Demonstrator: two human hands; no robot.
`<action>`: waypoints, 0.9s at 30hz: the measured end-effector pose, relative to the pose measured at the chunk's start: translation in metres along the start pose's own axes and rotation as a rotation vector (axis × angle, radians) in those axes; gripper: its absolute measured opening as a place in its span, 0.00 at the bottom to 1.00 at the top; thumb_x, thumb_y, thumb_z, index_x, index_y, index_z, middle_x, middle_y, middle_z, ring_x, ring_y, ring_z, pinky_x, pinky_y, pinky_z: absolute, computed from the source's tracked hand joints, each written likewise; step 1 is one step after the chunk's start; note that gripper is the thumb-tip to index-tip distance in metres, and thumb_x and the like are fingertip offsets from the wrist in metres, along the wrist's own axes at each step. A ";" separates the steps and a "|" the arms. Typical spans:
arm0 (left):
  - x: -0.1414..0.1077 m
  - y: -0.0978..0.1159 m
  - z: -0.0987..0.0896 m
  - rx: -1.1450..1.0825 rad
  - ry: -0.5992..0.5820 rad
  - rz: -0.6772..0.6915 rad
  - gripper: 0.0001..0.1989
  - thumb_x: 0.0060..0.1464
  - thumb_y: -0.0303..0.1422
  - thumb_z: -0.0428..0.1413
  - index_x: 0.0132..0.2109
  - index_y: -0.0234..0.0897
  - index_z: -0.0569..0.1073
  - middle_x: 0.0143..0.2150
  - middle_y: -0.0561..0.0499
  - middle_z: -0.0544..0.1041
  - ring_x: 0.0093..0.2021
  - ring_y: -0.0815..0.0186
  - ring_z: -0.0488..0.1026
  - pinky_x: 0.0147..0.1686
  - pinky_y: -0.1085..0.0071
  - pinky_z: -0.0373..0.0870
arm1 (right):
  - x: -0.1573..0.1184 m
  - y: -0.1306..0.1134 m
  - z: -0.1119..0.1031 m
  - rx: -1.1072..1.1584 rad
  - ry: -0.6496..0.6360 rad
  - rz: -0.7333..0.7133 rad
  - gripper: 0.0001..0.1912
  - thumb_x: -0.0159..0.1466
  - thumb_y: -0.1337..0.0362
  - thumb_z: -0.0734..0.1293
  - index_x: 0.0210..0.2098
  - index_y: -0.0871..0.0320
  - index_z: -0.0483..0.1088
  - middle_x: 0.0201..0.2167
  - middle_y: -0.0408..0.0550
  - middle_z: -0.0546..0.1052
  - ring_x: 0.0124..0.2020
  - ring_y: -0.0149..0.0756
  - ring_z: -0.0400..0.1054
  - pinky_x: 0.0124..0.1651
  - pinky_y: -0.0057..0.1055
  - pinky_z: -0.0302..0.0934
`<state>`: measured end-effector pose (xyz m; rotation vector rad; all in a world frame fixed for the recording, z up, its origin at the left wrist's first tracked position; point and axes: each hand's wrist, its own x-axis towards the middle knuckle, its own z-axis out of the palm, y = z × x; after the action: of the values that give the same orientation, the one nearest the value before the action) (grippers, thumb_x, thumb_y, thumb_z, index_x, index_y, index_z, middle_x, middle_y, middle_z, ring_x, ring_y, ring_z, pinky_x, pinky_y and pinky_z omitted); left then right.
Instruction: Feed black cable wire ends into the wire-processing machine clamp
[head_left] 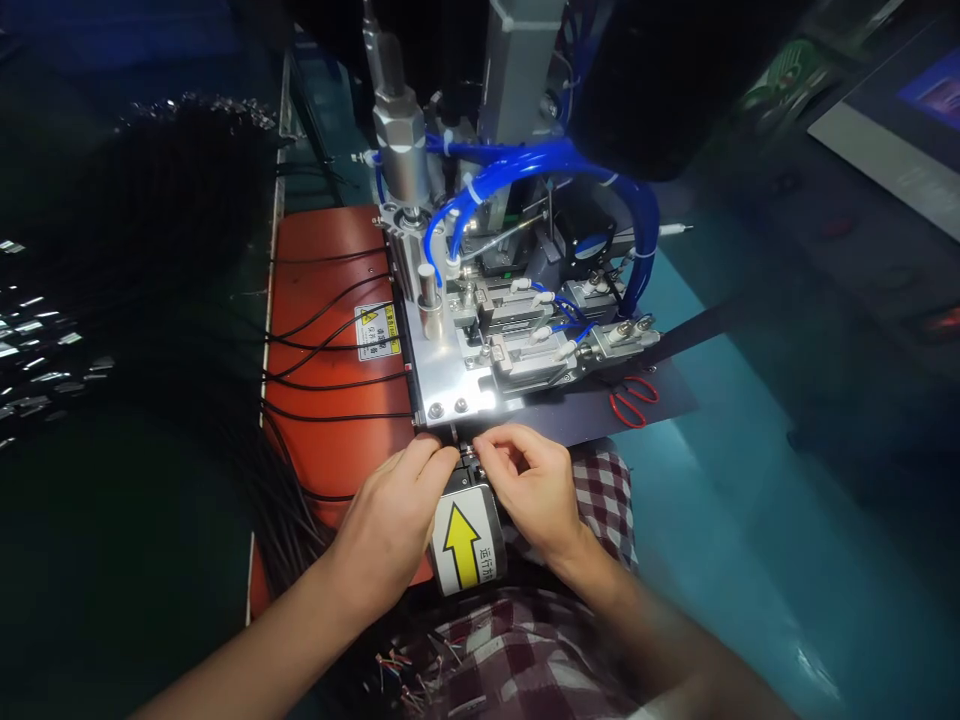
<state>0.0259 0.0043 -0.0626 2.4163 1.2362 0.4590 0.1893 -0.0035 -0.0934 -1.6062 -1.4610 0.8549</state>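
Head view: two bare hands work close together at the near end of a machine, fingertips almost meeting over a small dark fixture (466, 472) that sits just beyond the arrow label (459, 545). The left hand (394, 512) is curled, its thumb and forefinger brought down at the fixture's left side. The right hand (536, 490) comes from the opposite side with thumb and forefinger drawn nearly together at a small silvery part, the other fingers bent loosely toward the palm. Whether either hand actually grips a piece is too small to tell.

One arrow label, white with a single yellow arrow pointing away from the person, lies on a rounded cover below the fingers. Past the hands, one metal plate (442, 375) shows two bolts (448, 408) along its near edge; one upright metal cylinder (405, 150) stands farther back. One thick bundle of blue tubes (555, 160) arches over at least two long metal actuators (532, 360). To the left, at least six black cables (337, 416) cross the orange-red bench (322, 450) beside one warning label (379, 332). One pair of red-handled scissors (634, 408), two loops showing, lies to the right. Wire ends (397, 665), too many to count, hang near the checked clothing (525, 640).
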 end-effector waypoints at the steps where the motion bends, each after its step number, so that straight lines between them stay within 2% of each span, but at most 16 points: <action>1: 0.000 0.000 0.000 0.010 -0.005 -0.002 0.11 0.57 0.20 0.45 0.44 0.30 0.69 0.37 0.44 0.71 0.34 0.60 0.71 0.32 0.64 0.72 | 0.000 0.001 0.001 0.033 -0.021 0.032 0.09 0.62 0.62 0.63 0.28 0.58 0.70 0.21 0.42 0.69 0.22 0.30 0.60 0.26 0.28 0.55; 6: 0.000 0.000 0.001 0.093 -0.027 0.006 0.13 0.57 0.20 0.46 0.47 0.31 0.68 0.38 0.44 0.70 0.34 0.60 0.70 0.32 0.64 0.72 | 0.006 0.002 0.003 0.274 -0.111 0.227 0.10 0.61 0.59 0.63 0.26 0.58 0.65 0.20 0.40 0.66 0.20 0.28 0.57 0.23 0.26 0.53; 9: -0.001 0.002 -0.001 0.117 -0.053 -0.018 0.14 0.56 0.20 0.46 0.48 0.32 0.68 0.39 0.44 0.68 0.34 0.60 0.71 0.31 0.66 0.72 | 0.012 0.002 0.000 0.422 -0.231 0.375 0.12 0.59 0.57 0.64 0.25 0.59 0.64 0.18 0.38 0.64 0.19 0.27 0.55 0.21 0.25 0.50; 11: -0.001 0.003 -0.002 0.114 -0.065 -0.045 0.14 0.56 0.20 0.45 0.47 0.32 0.68 0.40 0.44 0.68 0.34 0.61 0.71 0.30 0.67 0.72 | 0.011 0.004 -0.003 0.461 -0.279 0.413 0.13 0.60 0.55 0.63 0.25 0.59 0.63 0.17 0.37 0.62 0.17 0.26 0.52 0.19 0.25 0.47; 15: 0.000 0.003 -0.002 0.076 -0.083 -0.048 0.14 0.56 0.20 0.45 0.47 0.33 0.68 0.39 0.45 0.68 0.33 0.61 0.71 0.30 0.66 0.71 | 0.000 0.008 -0.007 0.373 -0.168 0.326 0.13 0.61 0.56 0.63 0.28 0.59 0.65 0.20 0.38 0.63 0.20 0.27 0.54 0.22 0.25 0.49; 19: -0.001 0.002 -0.002 0.049 -0.073 -0.053 0.12 0.57 0.21 0.45 0.46 0.33 0.69 0.38 0.46 0.67 0.33 0.61 0.70 0.30 0.66 0.70 | -0.010 -0.002 -0.008 0.262 -0.203 0.277 0.10 0.60 0.58 0.64 0.27 0.58 0.66 0.20 0.39 0.64 0.21 0.29 0.56 0.23 0.25 0.52; 24: -0.002 0.001 -0.001 0.049 -0.056 -0.053 0.13 0.59 0.21 0.43 0.46 0.34 0.69 0.38 0.46 0.68 0.33 0.63 0.70 0.31 0.68 0.69 | -0.002 -0.017 -0.016 -0.076 -0.134 0.029 0.09 0.61 0.65 0.62 0.24 0.56 0.65 0.20 0.41 0.66 0.23 0.31 0.59 0.27 0.27 0.53; 25: -0.002 0.001 0.000 0.052 -0.055 -0.053 0.13 0.59 0.22 0.43 0.46 0.34 0.69 0.38 0.46 0.68 0.33 0.63 0.70 0.31 0.68 0.69 | 0.000 -0.015 -0.016 -0.093 -0.130 0.002 0.09 0.60 0.65 0.62 0.24 0.56 0.65 0.21 0.41 0.66 0.23 0.31 0.59 0.28 0.27 0.53; 27: -0.001 0.000 0.000 0.062 -0.053 -0.046 0.13 0.59 0.22 0.44 0.47 0.34 0.69 0.38 0.46 0.68 0.33 0.63 0.69 0.31 0.69 0.69 | 0.005 -0.004 -0.014 0.013 -0.170 0.050 0.08 0.60 0.65 0.62 0.24 0.57 0.65 0.20 0.40 0.64 0.22 0.30 0.57 0.26 0.26 0.51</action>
<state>0.0253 0.0029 -0.0626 2.4287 1.2986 0.3460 0.2003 -0.0003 -0.0831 -1.5989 -1.5340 1.0496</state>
